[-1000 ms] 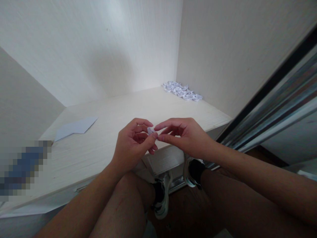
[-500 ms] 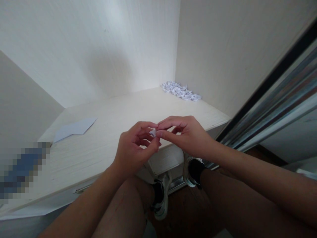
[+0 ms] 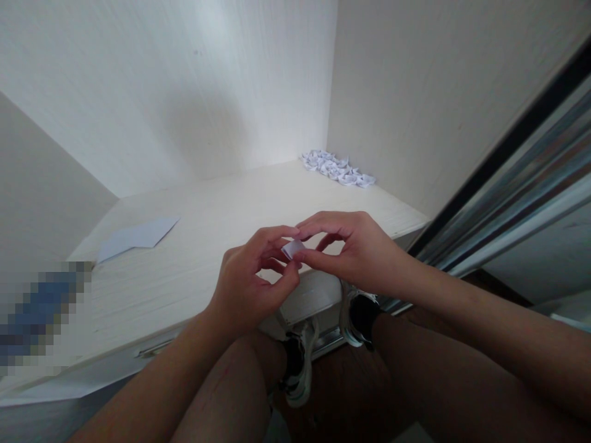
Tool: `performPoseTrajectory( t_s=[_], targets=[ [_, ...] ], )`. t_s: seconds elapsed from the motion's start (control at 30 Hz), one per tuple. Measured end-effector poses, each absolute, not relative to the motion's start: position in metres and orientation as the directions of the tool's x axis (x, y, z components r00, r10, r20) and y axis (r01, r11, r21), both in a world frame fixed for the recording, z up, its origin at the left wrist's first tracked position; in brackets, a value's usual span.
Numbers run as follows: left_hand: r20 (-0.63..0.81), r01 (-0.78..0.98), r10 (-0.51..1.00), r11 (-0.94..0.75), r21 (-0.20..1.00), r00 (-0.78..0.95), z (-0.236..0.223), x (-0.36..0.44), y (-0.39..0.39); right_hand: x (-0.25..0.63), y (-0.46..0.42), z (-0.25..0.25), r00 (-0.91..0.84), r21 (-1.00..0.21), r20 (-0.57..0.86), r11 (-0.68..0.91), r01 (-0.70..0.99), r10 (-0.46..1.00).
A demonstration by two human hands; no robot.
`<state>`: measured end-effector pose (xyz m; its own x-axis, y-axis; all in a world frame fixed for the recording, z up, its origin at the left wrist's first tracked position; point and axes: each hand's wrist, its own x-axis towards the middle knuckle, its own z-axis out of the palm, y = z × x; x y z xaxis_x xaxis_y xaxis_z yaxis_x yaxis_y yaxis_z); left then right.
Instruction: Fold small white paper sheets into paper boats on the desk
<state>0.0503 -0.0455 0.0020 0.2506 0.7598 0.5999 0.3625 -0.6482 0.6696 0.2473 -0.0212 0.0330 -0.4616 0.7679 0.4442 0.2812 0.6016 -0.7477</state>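
Observation:
Between my fingertips is a small folded piece of white paper point(image 3: 294, 248), held over the front edge of the white shelf. My left hand point(image 3: 258, 267) pinches it from the left, thumb below and fingers behind. From the other side, my right hand point(image 3: 348, 243) grips it with the thumb against its lower right part and the fingers arched above. The fingertips of both hands meet around the paper, so part of it is hidden.
Folded white paper pieces point(image 3: 337, 168) lie heaped in the back right corner of the shelf point(image 3: 221, 206). A flat white sheet point(image 3: 138, 239) rests at the left. Below the shelf is a drawer handle point(image 3: 154, 349). A dark-edged sliding frame point(image 3: 489, 157) bounds the right side.
The paper has turned between my fingers and now shows a broader flat face. My right hand has shifted slightly up, and its thumb has moved a little right.

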Motion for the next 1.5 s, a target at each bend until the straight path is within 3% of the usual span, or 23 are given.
performPoseTrajectory(
  t_s=[0.13,0.3,0.43,0.57,0.87,1.0,1.13,1.27,1.5],
  targets=[
    [0.613,0.380,0.745,-0.664,0.644,0.262,0.001,0.051,-0.048,0.248,-0.023,0.036,-0.482,-0.648,0.502,0.681,0.342,0.719],
    [0.615,0.418,0.744,-0.662,0.622,0.262,0.004,0.052,-0.050,0.247,-0.027,0.041,-0.553,-0.434,0.543,0.775,0.460,0.632],
    [0.603,0.437,0.752,-0.652,0.619,0.267,0.006,0.053,-0.050,0.242,-0.035,0.044,-0.577,-0.282,0.527,0.769,0.574,0.624],
    [0.596,0.467,0.759,-0.641,0.610,0.263,0.006,0.052,-0.049,0.234,-0.041,0.043,-0.585,-0.219,0.496,0.744,0.631,0.642],
    [0.585,0.493,0.763,-0.635,0.595,0.276,0.007,0.052,-0.050,0.225,-0.044,0.053,-0.612,-0.204,0.421,0.727,0.655,0.669],
    [0.561,0.435,0.779,-0.624,0.649,0.281,0.003,0.052,-0.050,0.228,-0.042,0.054,-0.560,-0.344,0.406,0.689,0.638,0.722],
    [0.499,0.220,0.806,-0.575,0.788,0.318,0.001,0.054,-0.051,0.239,-0.035,0.050,-0.568,-0.331,0.461,0.726,0.603,0.682],
    [0.356,-0.080,0.869,-0.350,0.933,0.344,0.004,0.055,-0.050,0.247,-0.032,0.045,-0.652,-0.310,0.479,0.809,0.500,0.587],
    [0.169,-0.286,0.894,-0.048,0.957,0.415,0.005,0.046,-0.039,0.253,-0.032,0.043,-0.586,-0.463,0.524,0.784,0.414,0.619]
  ],
)
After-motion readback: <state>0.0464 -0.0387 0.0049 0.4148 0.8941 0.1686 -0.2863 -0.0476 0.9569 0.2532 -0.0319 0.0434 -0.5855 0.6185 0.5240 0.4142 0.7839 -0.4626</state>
